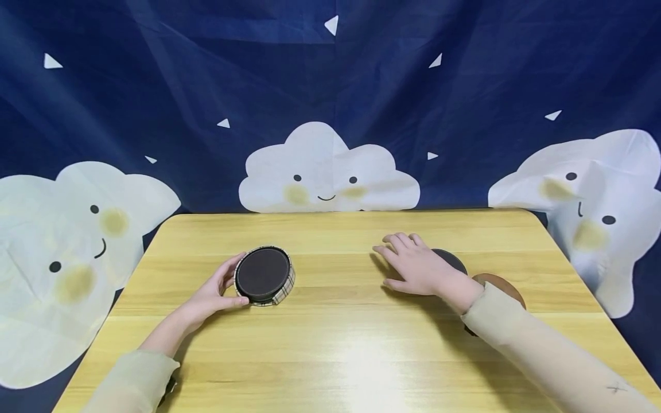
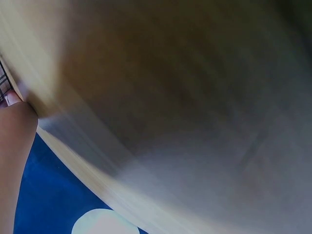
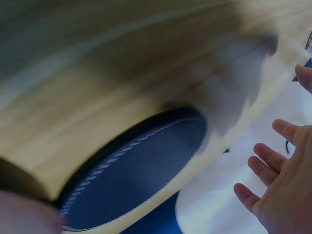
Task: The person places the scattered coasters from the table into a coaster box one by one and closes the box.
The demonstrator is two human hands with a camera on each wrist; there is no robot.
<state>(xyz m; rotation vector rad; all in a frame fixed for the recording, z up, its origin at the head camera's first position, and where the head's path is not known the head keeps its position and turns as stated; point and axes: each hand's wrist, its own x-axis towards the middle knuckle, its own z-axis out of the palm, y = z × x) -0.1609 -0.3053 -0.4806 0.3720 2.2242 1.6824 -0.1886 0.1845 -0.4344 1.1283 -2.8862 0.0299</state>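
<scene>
My left hand (image 1: 213,293) grips the left side of a round coaster holder (image 1: 286,289) with a plaid wall, thumb at the front and fingers behind. A dark coaster (image 1: 262,272) fills its top. At the left edge of the left wrist view, only a sliver of the plaid holder (image 2: 4,84) shows. My right hand (image 1: 415,267) is held over the table with its fingers spread, holding nothing. Partly hidden behind that wrist lies a black coaster (image 1: 450,259); its stitched rim is plain in the right wrist view. Next to it is a brown coaster (image 1: 502,288), partly covered by the forearm.
The wooden table (image 1: 330,332) has rounded far corners. Directly behind its far edge hangs a dark blue curtain (image 1: 330,80) with white smiling clouds. Light glares off the table's front middle.
</scene>
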